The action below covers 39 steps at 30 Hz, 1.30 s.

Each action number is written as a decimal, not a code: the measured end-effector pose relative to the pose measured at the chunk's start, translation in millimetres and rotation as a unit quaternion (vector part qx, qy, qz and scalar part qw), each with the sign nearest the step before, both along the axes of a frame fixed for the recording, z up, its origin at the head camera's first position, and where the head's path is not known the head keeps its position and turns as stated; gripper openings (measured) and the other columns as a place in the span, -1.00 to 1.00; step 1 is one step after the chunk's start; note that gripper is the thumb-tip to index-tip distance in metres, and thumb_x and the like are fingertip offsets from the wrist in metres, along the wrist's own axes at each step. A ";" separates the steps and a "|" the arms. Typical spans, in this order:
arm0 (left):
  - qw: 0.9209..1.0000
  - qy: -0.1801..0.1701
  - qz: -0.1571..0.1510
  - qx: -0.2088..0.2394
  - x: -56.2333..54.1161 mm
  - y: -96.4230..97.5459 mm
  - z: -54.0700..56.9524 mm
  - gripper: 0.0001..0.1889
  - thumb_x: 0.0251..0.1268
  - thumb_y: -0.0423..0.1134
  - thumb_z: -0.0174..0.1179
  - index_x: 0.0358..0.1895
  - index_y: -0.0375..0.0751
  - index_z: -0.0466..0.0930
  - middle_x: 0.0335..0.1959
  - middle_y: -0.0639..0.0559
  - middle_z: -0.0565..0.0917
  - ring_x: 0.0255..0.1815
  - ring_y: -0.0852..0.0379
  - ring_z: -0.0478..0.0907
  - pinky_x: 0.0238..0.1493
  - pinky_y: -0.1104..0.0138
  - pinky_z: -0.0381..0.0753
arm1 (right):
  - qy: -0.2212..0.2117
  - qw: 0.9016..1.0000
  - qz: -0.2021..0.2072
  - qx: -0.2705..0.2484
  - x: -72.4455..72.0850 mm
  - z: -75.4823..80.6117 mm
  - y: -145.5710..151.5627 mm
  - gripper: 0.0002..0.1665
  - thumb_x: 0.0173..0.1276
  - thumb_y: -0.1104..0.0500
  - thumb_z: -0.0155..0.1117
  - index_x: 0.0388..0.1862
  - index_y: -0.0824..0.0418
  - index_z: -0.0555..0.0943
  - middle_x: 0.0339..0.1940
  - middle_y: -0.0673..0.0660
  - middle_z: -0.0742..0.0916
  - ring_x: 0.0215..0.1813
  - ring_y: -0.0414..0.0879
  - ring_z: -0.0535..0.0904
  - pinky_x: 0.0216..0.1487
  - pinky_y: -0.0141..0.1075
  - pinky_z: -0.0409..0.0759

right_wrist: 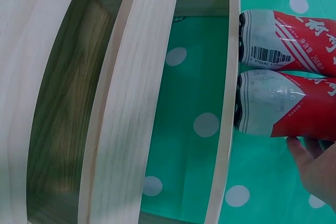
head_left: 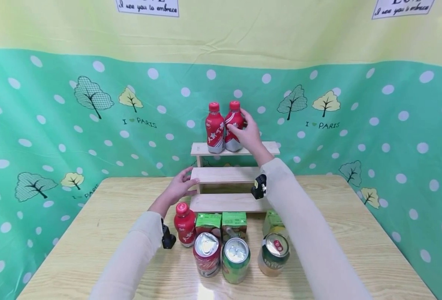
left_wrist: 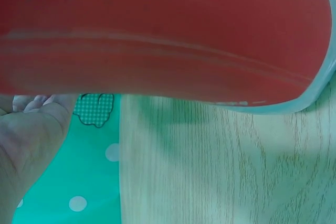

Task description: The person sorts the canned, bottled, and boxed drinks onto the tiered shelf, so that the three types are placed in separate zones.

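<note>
On the top step of a three-step wooden shelf (head_left: pixel 228 175) stand two red plastic drink bottles side by side. My right hand (head_left: pixel 249 133) grips the right bottle (head_left: pixel 233 121), thumb across its front and fingers round its right side. The left bottle (head_left: pixel 215 129) stands right beside it. In the right wrist view, both bottle bases are at the top board and the right hand (right_wrist: pixel 320 171) is at the lower bottle. My left hand (head_left: pixel 177 187) holds the left end of the shelf at its middle step. A third red bottle (head_left: pixel 185 227) stands below the left wrist and fills much of the left wrist view.
In front of the shelf stand green-topped drink cartons (head_left: pixel 208 219), one partly hidden by the right sleeve. Nearer are a red can (head_left: pixel 207 260), a green can (head_left: pixel 236 264) and a dark green can (head_left: pixel 272 258). A patterned cloth (head_left: pixel 131 137) hangs behind the wooden table (head_left: pixel 123 204).
</note>
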<state>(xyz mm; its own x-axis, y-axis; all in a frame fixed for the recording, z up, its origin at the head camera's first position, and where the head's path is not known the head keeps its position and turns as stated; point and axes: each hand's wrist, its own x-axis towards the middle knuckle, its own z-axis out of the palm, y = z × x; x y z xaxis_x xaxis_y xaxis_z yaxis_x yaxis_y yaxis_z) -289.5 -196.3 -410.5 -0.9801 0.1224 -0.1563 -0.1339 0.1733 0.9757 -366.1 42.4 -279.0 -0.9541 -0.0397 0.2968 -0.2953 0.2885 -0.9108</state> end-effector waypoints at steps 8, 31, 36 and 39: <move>1.000 -0.007 -0.001 -0.003 -0.6 -0.8 0.7 -0.26 0.36 -0.18 0.09 0.50 0.01 -0.11 0.44 -0.28 0.11 0.38 -0.26 0.23 0.16 0.02 0.55 | -0.003 1.000 0.010 0.006 4.2 0.5 3.9 -0.11 0.23 0.05 0.33 0.46 -0.07 0.10 0.37 0.07 0.39 0.34 -0.02 0.32 0.25 -0.11 0.55; 1.000 0.005 -0.009 -0.004 -1.1 -4.4 -0.3 -0.26 0.37 -0.16 0.07 0.50 -0.01 -0.14 0.42 -0.32 0.13 0.36 -0.28 0.24 0.17 0.01 0.54 | -0.019 1.000 -0.011 -0.005 38.8 -10.7 27.0 -0.20 0.23 0.01 0.33 0.39 0.03 0.21 0.29 0.25 0.45 0.24 0.10 0.46 0.23 -0.07 0.55; 1.000 -0.002 -0.009 -0.003 -0.5 -3.4 -0.6 -0.26 0.38 -0.18 0.07 0.50 -0.02 -0.14 0.43 -0.32 0.10 0.37 -0.29 0.22 0.19 0.00 0.52 | -0.015 1.000 -0.003 0.012 56.1 -12.6 33.5 -0.27 0.23 0.01 0.33 0.34 0.09 0.29 0.23 0.24 0.50 0.17 0.09 0.51 0.16 -0.09 0.61; 1.000 -0.003 -0.011 -0.001 -0.9 -2.6 -1.3 -0.26 0.38 -0.19 0.07 0.50 -0.03 -0.15 0.43 -0.33 0.09 0.38 -0.30 0.21 0.19 -0.01 0.52 | -0.018 0.999 0.017 0.025 67.1 -14.9 37.0 -0.30 0.24 0.01 0.32 0.32 0.11 0.32 0.21 0.24 0.51 0.14 0.10 0.52 0.13 -0.09 0.62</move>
